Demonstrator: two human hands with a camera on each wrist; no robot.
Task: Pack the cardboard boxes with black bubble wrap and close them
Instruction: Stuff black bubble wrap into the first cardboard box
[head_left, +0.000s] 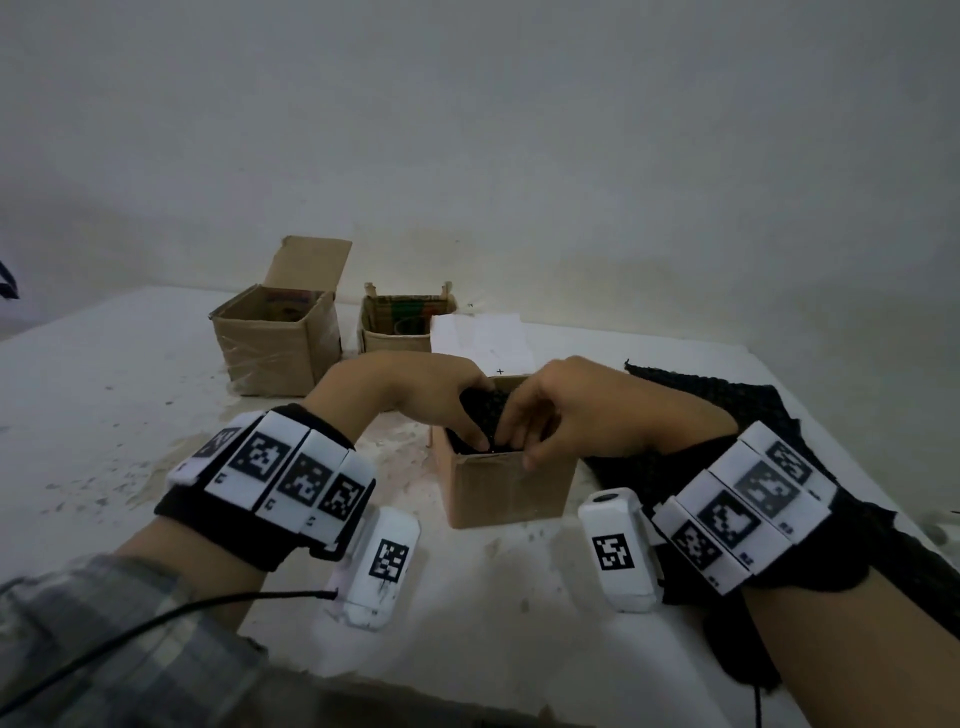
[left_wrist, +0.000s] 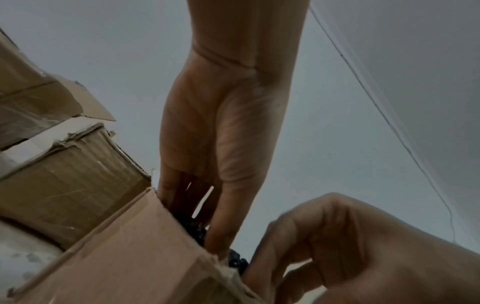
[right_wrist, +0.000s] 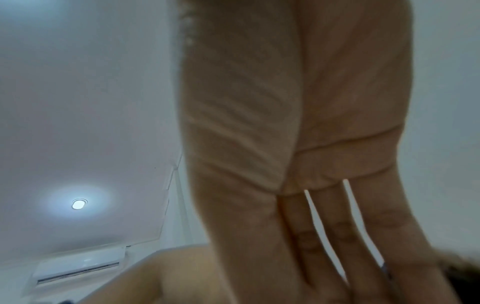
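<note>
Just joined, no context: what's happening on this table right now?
A person is stuffing black bubble wrap into the near cardboard box. The left hand and right hand both work the wad down at the box's open top, fingers in or at the rim. More black wrap lies on the table to the right. Two more open boxes stand behind.

A white, dust-flecked table (head_left: 130, 415) carries a near cardboard box (head_left: 511, 488). Behind it to the left stand a tall open box (head_left: 278, 338) and a short one (head_left: 397, 325); black bubble wrap (head_left: 727, 410) lies right of it.
</note>
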